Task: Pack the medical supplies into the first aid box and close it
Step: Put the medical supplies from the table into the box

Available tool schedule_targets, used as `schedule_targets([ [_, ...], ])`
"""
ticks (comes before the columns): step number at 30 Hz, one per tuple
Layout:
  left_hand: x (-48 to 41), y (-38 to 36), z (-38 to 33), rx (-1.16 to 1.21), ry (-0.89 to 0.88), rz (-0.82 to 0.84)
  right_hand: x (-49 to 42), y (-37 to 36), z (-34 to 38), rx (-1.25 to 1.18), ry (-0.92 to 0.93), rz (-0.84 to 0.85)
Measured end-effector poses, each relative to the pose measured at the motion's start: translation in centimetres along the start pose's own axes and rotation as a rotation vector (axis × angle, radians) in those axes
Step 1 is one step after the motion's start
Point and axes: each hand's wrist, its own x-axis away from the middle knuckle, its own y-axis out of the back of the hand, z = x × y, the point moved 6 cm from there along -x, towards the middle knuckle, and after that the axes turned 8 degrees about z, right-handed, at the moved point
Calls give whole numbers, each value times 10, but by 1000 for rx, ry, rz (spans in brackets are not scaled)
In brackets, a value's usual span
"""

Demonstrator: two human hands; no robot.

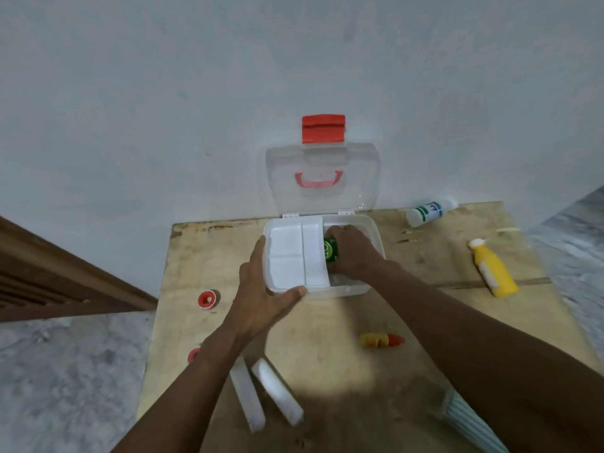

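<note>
At the tabletop's far edge, the left hand (261, 295) lies spread against the near-left corner of the first aid box (346, 291), fingers straight, thumb along its front rim. Inside the box's right part, the right hand (354, 253) curls round a green tin (330, 251).

A translucent, glossy plastic first aid box (353, 289), its clear lid (359, 178) carrying a red plastic latch (323, 129), stands on a scuffed, matt plywood table (327, 322). Inside the box sit a matt white plastic tray (284, 253) and a glossy green container (330, 250); right of the box lies a smooth yellow plastic bottle (493, 273).
</note>
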Motion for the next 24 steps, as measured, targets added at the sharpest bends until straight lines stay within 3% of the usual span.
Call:
schedule_targets([
  [15,-2,-3,-9,-38,-81,26,0,0,0,6,2,1],
  [24,14,-5,-17,-49,-23,-33,95,56,-15,-16,-22,-365],
])
